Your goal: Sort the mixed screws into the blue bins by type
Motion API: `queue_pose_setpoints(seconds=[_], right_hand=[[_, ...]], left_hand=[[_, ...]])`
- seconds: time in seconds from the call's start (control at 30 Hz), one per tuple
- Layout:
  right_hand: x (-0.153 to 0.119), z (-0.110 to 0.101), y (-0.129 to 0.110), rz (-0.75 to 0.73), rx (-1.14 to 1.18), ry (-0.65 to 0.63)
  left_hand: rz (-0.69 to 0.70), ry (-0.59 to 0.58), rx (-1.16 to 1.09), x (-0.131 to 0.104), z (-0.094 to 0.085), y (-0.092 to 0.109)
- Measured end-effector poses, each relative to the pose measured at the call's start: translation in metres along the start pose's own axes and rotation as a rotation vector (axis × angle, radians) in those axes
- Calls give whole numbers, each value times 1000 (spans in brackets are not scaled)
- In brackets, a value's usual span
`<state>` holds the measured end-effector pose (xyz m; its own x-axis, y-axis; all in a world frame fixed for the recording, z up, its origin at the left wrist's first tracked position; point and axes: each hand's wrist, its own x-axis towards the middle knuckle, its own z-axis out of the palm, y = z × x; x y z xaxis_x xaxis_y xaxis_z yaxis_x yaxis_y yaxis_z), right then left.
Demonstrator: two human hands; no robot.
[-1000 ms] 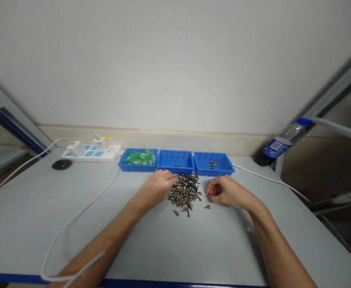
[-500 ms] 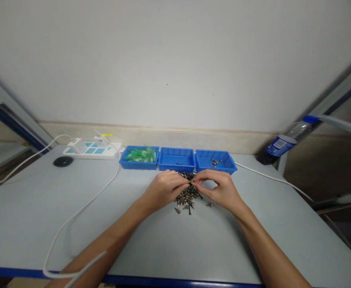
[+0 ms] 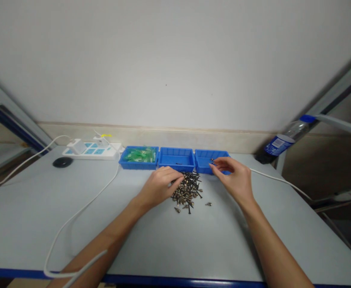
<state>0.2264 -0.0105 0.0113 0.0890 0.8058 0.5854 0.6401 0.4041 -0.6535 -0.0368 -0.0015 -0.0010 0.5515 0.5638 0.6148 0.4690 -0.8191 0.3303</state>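
A pile of small screws (image 3: 185, 192), some black and some brassy or silvery, lies on the table below the trays. My left hand (image 3: 162, 184) is at the pile's left edge, thumb and forefinger pinched; whatever is between the tips is too small to name. My right hand (image 3: 235, 178) is over the front of the right blue tray (image 3: 204, 165), thumb and fingertips close together around something tiny I cannot make out. It covers much of that tray, where a few small metal pieces (image 3: 212, 160) show. The middle blue tray (image 3: 175, 160) has one small dark piece inside.
The left blue tray (image 3: 138, 165) holds green plastic pieces (image 3: 141, 155). Further left are a white power strip (image 3: 111, 153), a black disc (image 3: 62, 162) and a white cable (image 3: 82, 208). A cola bottle (image 3: 279, 145) leans at the back right. Loose screws (image 3: 208, 204) lie nearby.
My right hand has left the pile and moved right and up to the right tray. The two hands, fingertips together before, are now apart. My left hand shifted slightly left.
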Motion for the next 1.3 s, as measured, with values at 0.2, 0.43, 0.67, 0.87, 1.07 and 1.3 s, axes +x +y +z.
queue_pose_setpoints(seconds=[0.2, 0.43, 0.67, 0.87, 1.07, 1.3], right_hand=[[0, -22, 3, 147, 76, -848], [-7, -13, 3, 254, 152, -1066], [-7, 1, 3, 269, 307, -718], [-15, 25, -13, -9, 388, -441], [-19, 30, -22, -176, 352, -371], [-19, 28, -25, -171, 330, -361]], left_hand=[[1, -27, 17, -1, 0, -2], [0, -44, 40, -2, -1, -1], [-14, -22, -37, -1, -1, -2], [-11, -32, -107, -1, 2, 1], [33, -78, -116, -1, 2, 2], [41, -67, -71, 0, 1, 3]])
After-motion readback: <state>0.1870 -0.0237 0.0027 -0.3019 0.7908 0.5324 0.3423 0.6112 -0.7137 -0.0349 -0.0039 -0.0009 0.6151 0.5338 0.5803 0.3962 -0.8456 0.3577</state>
